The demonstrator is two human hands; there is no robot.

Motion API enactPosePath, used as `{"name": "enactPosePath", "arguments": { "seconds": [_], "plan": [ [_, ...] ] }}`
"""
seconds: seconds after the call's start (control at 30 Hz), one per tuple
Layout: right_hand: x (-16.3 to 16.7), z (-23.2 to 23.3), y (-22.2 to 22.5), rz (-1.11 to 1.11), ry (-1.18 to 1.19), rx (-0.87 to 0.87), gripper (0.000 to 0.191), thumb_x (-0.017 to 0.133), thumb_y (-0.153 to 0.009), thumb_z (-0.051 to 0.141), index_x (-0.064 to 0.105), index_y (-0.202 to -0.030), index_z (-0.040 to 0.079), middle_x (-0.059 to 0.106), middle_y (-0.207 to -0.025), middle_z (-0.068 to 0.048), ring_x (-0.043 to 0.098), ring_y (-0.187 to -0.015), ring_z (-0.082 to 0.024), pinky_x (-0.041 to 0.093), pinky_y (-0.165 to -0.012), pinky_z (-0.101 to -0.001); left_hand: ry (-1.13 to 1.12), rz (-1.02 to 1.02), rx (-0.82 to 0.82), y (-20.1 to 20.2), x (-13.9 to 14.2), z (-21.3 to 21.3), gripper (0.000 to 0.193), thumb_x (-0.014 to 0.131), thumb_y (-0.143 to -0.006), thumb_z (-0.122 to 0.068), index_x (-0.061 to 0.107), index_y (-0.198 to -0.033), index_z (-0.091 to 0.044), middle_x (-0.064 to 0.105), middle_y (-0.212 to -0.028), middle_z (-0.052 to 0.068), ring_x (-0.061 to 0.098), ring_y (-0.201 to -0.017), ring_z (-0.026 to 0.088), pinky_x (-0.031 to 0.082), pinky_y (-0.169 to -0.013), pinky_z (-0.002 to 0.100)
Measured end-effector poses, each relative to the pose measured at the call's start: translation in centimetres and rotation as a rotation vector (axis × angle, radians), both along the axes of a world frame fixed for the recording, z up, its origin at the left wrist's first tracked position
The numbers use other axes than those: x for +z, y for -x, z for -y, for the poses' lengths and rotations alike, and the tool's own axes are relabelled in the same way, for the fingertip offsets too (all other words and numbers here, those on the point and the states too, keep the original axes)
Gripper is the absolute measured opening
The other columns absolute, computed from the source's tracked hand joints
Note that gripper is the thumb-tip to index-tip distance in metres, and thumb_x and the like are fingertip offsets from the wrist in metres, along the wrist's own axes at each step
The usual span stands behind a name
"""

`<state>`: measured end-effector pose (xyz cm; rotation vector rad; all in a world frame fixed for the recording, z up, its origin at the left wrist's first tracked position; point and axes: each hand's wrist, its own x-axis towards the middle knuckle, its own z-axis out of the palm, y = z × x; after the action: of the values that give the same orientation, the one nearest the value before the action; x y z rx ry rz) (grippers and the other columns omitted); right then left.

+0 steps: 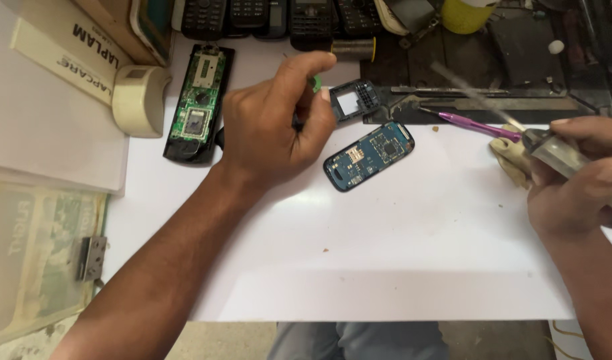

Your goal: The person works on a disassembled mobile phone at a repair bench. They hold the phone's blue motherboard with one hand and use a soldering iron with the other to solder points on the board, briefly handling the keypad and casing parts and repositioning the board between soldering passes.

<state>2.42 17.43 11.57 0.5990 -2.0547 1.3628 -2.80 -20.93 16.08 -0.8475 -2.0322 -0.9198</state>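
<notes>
Two hands are over the white desk (386,267). The left hand (272,130) hovers near the middle, its grip pinched shut on something small and green (314,83) between thumb and forefinger; only a sliver of it shows, so I cannot tell what it is. Just right of those fingertips lies a dark phone frame (354,100) with an open rectangular window.

Below the frame sits the blue phone board (369,155), flat on the desk, circuit side up. Its long axis runs diagonally, lower end pointing toward the person's left and near side, upper end pointing away and to the right. It lies between the two hands, touched by neither.

The right hand (576,177) is at the right edge, its grip wrapped around a metal-bodied tool (566,157) that slants up and to the left, its thin shaft (476,97) blurred. A pale cloth (509,157) is bunched against that hand. A purple pen-like tool (476,125) lies just beyond, pointing left toward the frame.

Off to the left, a long black housing with a green board (198,100) lies with its long axis running away from the person, beside a cream roll of tape (140,100). A row of dark phones (279,17) lines the far edge.
</notes>
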Motion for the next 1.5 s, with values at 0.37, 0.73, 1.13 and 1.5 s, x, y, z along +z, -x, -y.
{"name": "enactPosePath", "arguments": {
  "seconds": [0.37, 0.73, 1.13, 1.5],
  "plan": [
    [0.1, -0.6, 0.3, 0.110, -0.218, -0.178, 0.040, 0.068, -0.121, 0.035, 0.050, -0.139, 0.003, 0.060, -0.106, -0.004, 0.059, -0.087, -0.009, 0.048, -0.080, -0.0181, 0.112, 0.232, -0.041, 0.9, 0.1, -1.9, 0.039, 0.078, -0.090, -0.025, 0.065, -0.119, -0.002, 0.072, -0.090, 0.007, 0.073, -0.073, 0.017, 0.056, -0.059, 0.032],
    [2.2, 2.8, -1.3, 0.285, -0.281, -0.325, 0.035, 0.064, -0.116, 0.019, 0.046, -0.137, -0.002, 0.066, -0.100, -0.007, 0.063, -0.084, -0.008, 0.050, -0.078, -0.0192, 0.348, 0.491, 0.012, 0.7, -0.3, -3.3, 0.071, 0.084, -0.070, -0.043, 0.063, -0.119, 0.004, 0.067, -0.091, 0.015, 0.067, -0.054, 0.024, 0.051, -0.039, 0.038],
    [3.0, 3.5, 0.5, 0.380, -0.197, -0.289, 0.037, 0.065, -0.107, 0.009, 0.049, -0.139, 0.000, 0.068, -0.098, -0.011, 0.064, -0.075, -0.008, 0.050, -0.064, -0.0209, 0.175, 0.584, -0.403, 0.8, -0.5, -4.0, 0.042, 0.066, -0.079, -0.005, 0.060, -0.120, -0.008, 0.073, -0.106, 0.010, 0.072, -0.091, 0.025, 0.056, -0.072, 0.038],
    [1.8, 2.0, -0.5, 0.278, 0.118, -0.001, 0.040, 0.067, -0.108, 0.034, 0.051, -0.127, 0.003, 0.065, -0.096, -0.011, 0.066, -0.081, -0.010, 0.056, -0.072, -0.0209, 0.362, 0.448, -0.230, 0.3, -0.1, -6.1, 0.071, 0.071, -0.072, -0.013, 0.053, -0.138, 0.005, 0.064, -0.125, 0.018, 0.058, -0.098, 0.031, 0.048, -0.083, 0.046]
  ]
}}
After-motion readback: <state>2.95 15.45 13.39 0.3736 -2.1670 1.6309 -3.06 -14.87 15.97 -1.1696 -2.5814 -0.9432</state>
